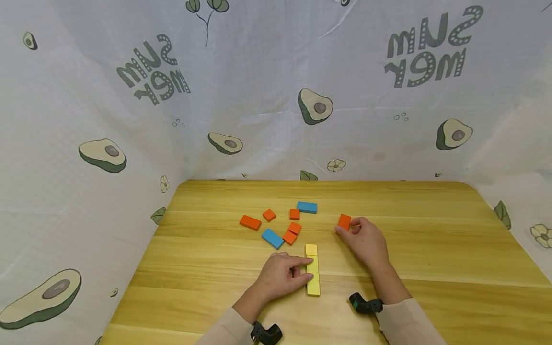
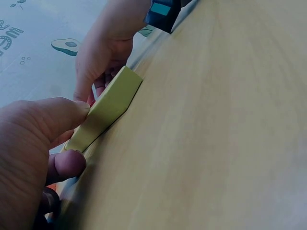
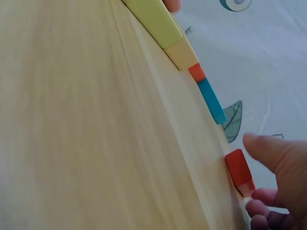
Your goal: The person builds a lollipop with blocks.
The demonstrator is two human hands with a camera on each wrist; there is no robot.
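Note:
In the head view, my left hand point(image 1: 279, 275) touches the left side of a long yellow block point(image 1: 314, 282) with the tips of its index finger and thumb. A small, paler yellow block point(image 1: 311, 249) sits flush against its far end. In the left wrist view the thumb and a fingertip meet the yellow block point(image 2: 108, 103). To the right and farther back, my right hand point(image 1: 366, 242) pinches an orange-red block point(image 1: 345, 221) low at the table, thumb on its left and index finger on its right. The same red block point(image 3: 238, 170) shows in the right wrist view.
Behind my left hand lie loose blocks: an orange-red bar point(image 1: 250, 222), several small orange squares, and two blue bars, one near point(image 1: 273, 238) and one far point(image 1: 307, 207). A printed cloth point(image 1: 267, 96) surrounds the wooden table point(image 1: 431, 249). Each wrist carries a black camera.

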